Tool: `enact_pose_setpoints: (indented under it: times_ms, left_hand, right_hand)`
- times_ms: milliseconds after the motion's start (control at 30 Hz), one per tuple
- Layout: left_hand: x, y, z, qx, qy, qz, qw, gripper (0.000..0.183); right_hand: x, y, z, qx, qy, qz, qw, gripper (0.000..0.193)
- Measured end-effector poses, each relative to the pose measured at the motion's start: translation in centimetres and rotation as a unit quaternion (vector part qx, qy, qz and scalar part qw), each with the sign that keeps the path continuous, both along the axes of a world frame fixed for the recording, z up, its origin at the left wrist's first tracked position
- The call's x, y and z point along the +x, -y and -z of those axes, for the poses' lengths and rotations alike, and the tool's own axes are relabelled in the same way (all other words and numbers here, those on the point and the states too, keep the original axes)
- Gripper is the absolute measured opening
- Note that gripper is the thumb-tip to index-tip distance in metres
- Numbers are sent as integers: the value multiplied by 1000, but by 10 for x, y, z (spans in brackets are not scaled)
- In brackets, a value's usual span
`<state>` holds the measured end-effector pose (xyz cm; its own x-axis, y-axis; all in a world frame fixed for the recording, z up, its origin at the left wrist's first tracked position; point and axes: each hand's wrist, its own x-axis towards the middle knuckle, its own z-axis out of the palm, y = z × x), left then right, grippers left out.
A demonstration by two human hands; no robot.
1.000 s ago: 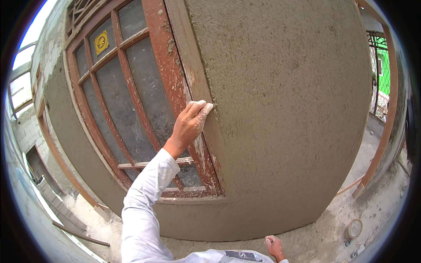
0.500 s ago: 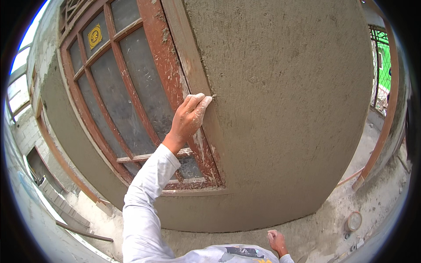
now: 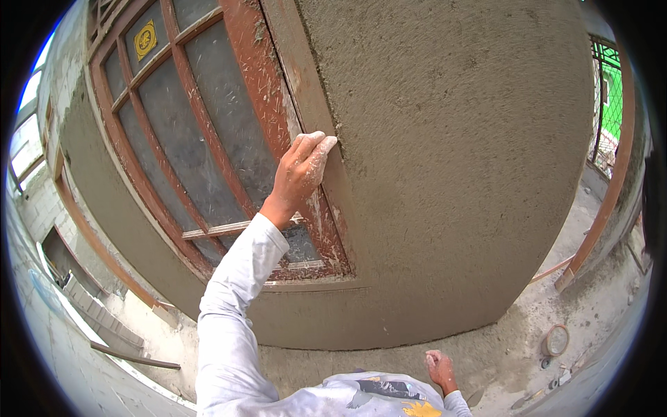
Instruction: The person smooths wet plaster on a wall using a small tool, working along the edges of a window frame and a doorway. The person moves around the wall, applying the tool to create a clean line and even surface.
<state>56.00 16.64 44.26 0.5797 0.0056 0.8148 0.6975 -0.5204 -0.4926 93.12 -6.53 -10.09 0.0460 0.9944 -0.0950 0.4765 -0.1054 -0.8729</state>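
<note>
My left hand (image 3: 302,170), dusted with pale grey powder, reaches up to a brown wooden frame (image 3: 309,90). Its fingers are bent and pressed together, with the tips at the seam between the frame and a grey plastered wall (image 3: 445,167). Whatever they pinch, if anything, is hidden. Under the wrist lies a reddish-brown glazed sash (image 3: 260,76), scratched and spotted with plaster. Low by my body, my right hand (image 3: 439,368) is closed, its fingertips out of sight; I cannot tell what it holds.
A round container (image 3: 556,340) sits on the dusty floor at the right. Behind it a brown post (image 3: 618,167) rises near a metal grille (image 3: 604,97). At the lower left a dark bar (image 3: 135,358) sticks out above the floor.
The whole scene has shifted slightly upward in the picture. My left hand keeps its place on the frame; a small crumb by its fingertips no longer shows. My right hand stays closed.
</note>
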Motion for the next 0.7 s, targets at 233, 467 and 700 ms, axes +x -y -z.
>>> enact_pose_setpoints:
  times_ms: [233, 467, 700]
  left_hand:
    - [-5, 6, 52, -38, -9, 3, 999, 37]
    - [0, 5, 72, -72, 9, 12, 997, 38]
    - [-1, 2, 60, -34, 2, 12, 999, 38]
  right_hand:
    - [-7, 5, -18, -5, 13, -11, 1000, 24]
    - [-2, 6, -14, -14, 8, -11, 1000, 23]
    - [1, 8, -11, -4, 32, -18, 999, 23]
